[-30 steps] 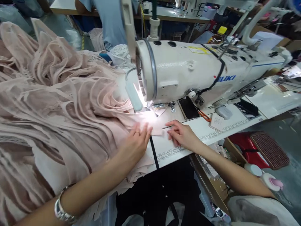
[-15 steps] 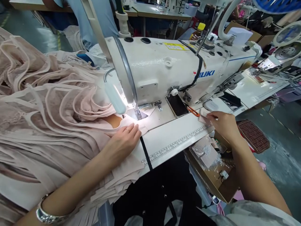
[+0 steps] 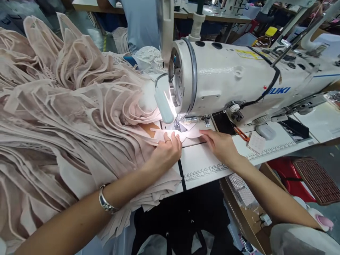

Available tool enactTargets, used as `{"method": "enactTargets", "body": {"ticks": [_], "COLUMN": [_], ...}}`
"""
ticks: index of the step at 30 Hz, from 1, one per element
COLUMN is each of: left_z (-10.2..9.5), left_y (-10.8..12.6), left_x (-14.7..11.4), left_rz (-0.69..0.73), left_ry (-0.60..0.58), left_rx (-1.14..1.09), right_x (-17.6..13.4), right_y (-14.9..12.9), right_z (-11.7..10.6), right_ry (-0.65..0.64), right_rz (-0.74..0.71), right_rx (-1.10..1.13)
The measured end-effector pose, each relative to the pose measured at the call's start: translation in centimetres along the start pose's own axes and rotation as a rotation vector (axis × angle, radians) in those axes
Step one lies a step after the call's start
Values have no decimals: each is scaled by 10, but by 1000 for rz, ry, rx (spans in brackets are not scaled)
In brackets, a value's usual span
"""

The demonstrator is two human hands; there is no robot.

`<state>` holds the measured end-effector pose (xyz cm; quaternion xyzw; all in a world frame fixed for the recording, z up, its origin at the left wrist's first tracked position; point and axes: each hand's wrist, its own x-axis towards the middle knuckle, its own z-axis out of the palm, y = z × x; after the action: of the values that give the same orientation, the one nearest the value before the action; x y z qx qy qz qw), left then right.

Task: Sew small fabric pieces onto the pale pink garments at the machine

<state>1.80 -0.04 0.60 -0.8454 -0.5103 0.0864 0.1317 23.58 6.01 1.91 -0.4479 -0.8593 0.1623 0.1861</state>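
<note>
A pale pink fabric piece [image 3: 192, 132] lies under the lit needle area of the white sewing machine [image 3: 212, 78]. My left hand [image 3: 168, 150], a ring on one finger, has its fingers together on the piece's left part, holding it near the presser foot [image 3: 177, 124]; its thumb is hidden. Pinched between the thumb and fingers of my right hand [image 3: 221, 146] is the right end of the same piece. A big heap of pale pink garments [image 3: 87, 117] spreads to the left, right up to my left wrist.
A lamp [image 3: 164, 106] hangs beside the needle. Orange-handled snips [image 3: 241, 134], a small card [image 3: 256, 142] and a dark phone [image 3: 224, 124] lie right of my right hand. Along the table edge runs a printed ruler [image 3: 207, 173]. An open drawer box [image 3: 247, 212] sits below.
My right hand has left the small card and come left to the fabric, pinching its right end. My left hand stays by the needle with fingers more curled. The view has turned left.
</note>
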Motion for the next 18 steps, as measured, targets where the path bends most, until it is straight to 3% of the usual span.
{"method": "enactTargets", "body": {"ticks": [3,5,9,14,18], "left_z": [2,7,17,17,22], "left_y": [-8,-15,-18,-14,-21], "left_x": [-1,-2,-3,-1,2], "left_rz": [64,107,125,95,20], "left_ry": [90,177,293,284,297], "left_rx": [8,5,-8,-84,-229], "right_x": [14,23,36,42,50], "right_y": [1,2,4,-5,-12], "right_z": [12,17,21,30,40], "right_ry": [-65,-110,-144,-195,-179], "right_rz": [-154,-214,-104,-130,1], "right_rx": [-256,-240,-75,-222,-94]}}
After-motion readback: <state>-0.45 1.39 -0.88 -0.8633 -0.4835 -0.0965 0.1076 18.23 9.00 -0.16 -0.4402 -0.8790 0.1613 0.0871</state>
